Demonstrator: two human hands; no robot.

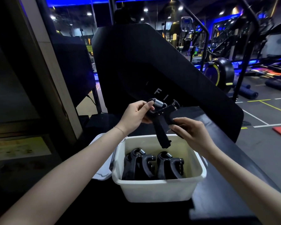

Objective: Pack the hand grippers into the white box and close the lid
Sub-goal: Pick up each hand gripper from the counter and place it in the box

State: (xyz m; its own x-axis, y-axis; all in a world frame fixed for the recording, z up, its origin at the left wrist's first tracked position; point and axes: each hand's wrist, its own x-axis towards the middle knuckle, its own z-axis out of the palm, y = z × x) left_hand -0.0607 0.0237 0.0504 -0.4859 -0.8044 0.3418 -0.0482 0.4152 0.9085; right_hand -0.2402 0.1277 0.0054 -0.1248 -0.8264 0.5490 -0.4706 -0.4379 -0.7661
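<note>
A black hand gripper (pixel 161 127) with a steel spring hangs above the open white box (pixel 159 189). My left hand (pixel 136 116) pinches its spring end. My right hand (pixel 188 132) holds the tip of its right handle; the other handle points down over the box's far rim. Inside the box, two black hand grippers stand side by side, one (pixel 136 164) on the left and one (pixel 169 166) on the right. The white lid (pixel 102 169) lies beside the box on its left, partly hidden by my left forearm.
The box sits on a dark surface beside a large black gym machine (pixel 152 65) just behind it. A wall with a framed panel (pixel 23 95) is at the left. Exercise bikes and floor mats (pixel 221 72) stand far off at the right.
</note>
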